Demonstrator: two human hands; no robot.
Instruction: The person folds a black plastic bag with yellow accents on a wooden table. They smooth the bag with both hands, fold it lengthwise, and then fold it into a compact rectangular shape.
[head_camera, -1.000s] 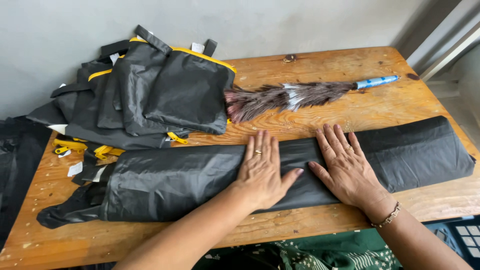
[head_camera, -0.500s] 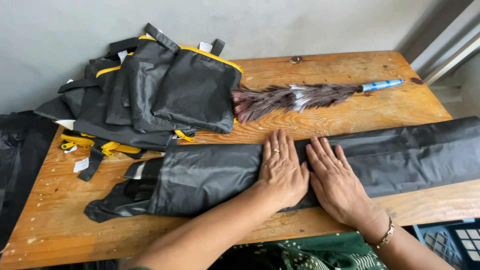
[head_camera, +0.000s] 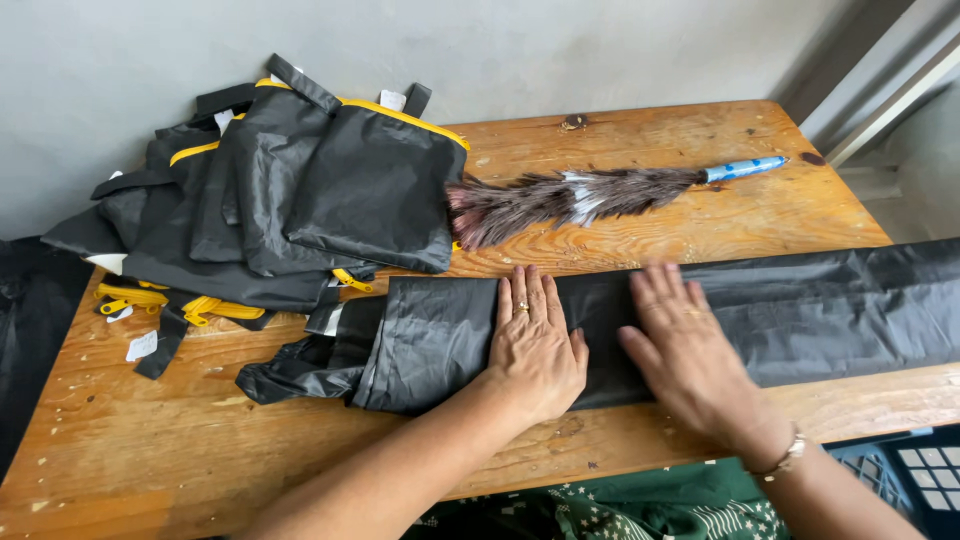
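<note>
A long folded strip of black plastic sheet (head_camera: 820, 310) lies across the front of the wooden table (head_camera: 160, 450). My left hand (head_camera: 535, 345) rests flat on it, fingers together, pressing the plastic down. To its right my right hand (head_camera: 685, 350) also lies palm down on the strip, fingers spread slightly; a bracelet is on that wrist. The strip's crumpled left end (head_camera: 300, 375) bunches up on the table. Neither hand grips anything.
A pile of black fabric bags with yellow trim (head_camera: 290, 200) sits at the table's back left. A feather duster with a blue handle (head_camera: 600, 195) lies behind the strip. A dark crate (head_camera: 900, 470) stands at the lower right, and a grey wall rises behind the table.
The plastic strip has slid to the right across the table, its crumpled left end now nearer the middle. Both hands stayed flat on it, and have drawn apart again since half a second ago.
</note>
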